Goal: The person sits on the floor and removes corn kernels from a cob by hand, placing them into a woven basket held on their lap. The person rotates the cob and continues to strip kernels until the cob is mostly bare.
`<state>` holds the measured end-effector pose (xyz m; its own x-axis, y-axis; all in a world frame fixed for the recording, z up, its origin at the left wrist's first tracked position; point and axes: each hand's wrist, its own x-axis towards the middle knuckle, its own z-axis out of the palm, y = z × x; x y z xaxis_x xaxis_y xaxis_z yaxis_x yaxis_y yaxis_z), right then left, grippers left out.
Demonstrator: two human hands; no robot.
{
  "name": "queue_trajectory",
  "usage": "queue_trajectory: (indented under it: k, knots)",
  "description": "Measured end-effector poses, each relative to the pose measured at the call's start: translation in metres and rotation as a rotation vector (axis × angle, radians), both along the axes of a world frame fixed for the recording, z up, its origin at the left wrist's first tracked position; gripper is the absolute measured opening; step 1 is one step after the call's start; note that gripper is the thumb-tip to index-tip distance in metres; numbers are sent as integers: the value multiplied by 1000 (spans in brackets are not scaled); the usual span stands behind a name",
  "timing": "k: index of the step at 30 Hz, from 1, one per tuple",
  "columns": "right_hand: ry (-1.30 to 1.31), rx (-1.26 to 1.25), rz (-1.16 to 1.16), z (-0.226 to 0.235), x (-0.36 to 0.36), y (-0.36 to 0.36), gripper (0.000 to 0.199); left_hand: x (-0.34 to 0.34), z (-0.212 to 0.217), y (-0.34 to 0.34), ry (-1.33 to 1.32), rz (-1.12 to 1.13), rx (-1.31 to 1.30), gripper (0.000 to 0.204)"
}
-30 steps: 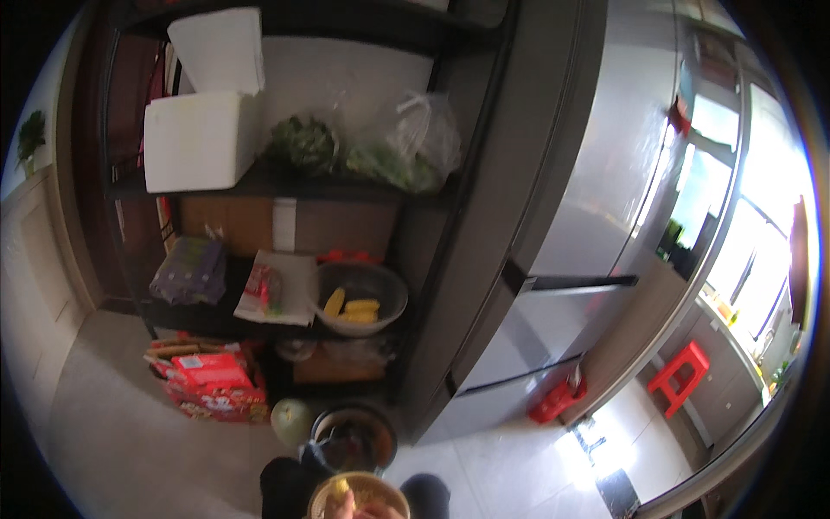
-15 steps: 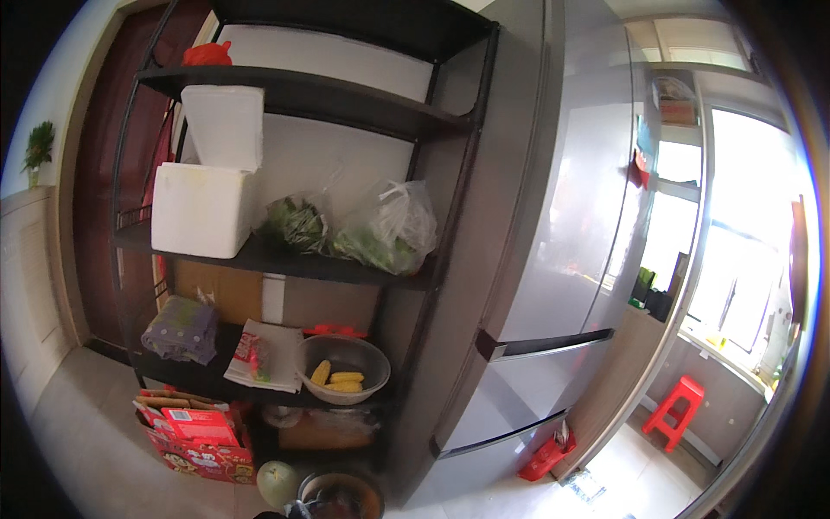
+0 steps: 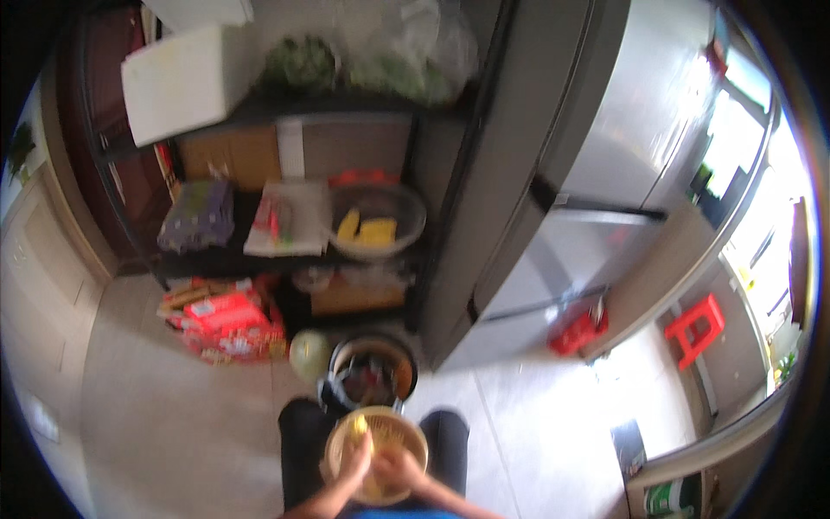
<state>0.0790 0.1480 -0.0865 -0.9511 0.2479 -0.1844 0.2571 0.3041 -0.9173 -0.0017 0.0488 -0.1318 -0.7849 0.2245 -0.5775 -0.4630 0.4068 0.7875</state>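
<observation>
view change: camera has tilted back down since half a second ago; then the shelf top and fridge filled the frame, now the lap and both hands are back at lower centre.
meaning: attention is judged to be back on the work in the bowl after a glance up at the shelf.
bowl (image 3: 378,450): round, yellowish, held over the lap at bottom centre, between the dark-clad knees.
left hand (image 3: 354,464): curled over the bowl's left side, fingers closed on a small yellow piece (image 3: 358,425); blurred, so the grip is not read exactly.
right hand (image 3: 399,468): curled inside the bowl just beside the left hand; whether anything is held cannot be told.
pot (image 3: 373,374): dark, round, on the floor just above the bowl, touching or nearly touching its rim in the frame; contents unclear.
green round thing (image 3: 309,355): on the floor just left of the pot, kind not told.
red box (image 3: 226,322): on the floor at centre left, against the shelf foot.
shelf (image 3: 259,112): dark, upper left; white foam box (image 3: 186,80) and bagged greens on top, metal bowl with yellow pieces (image 3: 373,223) lower down.
fridge (image 3: 562,156): steel, upper right, doors shut.
edges: pot and shelf foot close ahead of the knees; fridge corner near on the right.
open room: bare floor at lower left and lower right; red stool (image 3: 697,320) well apart at right.
</observation>
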Motion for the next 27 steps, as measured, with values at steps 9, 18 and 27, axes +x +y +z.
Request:
queue_trajectory:
  k: [9, 18, 27]
  knots:
    - [38, -286, -130, 56, 14, 2, 14, -19, 60, 1, -458, 18, 374, 49]
    - [16, -657, -220, 68, -8, 6, 11, -20, 86, 6, -45, -69, 498, 44]
    - [-25, -359, -324, 49, -4, -12, 11, -2, 73, 2, 41, 30, 442, 50]
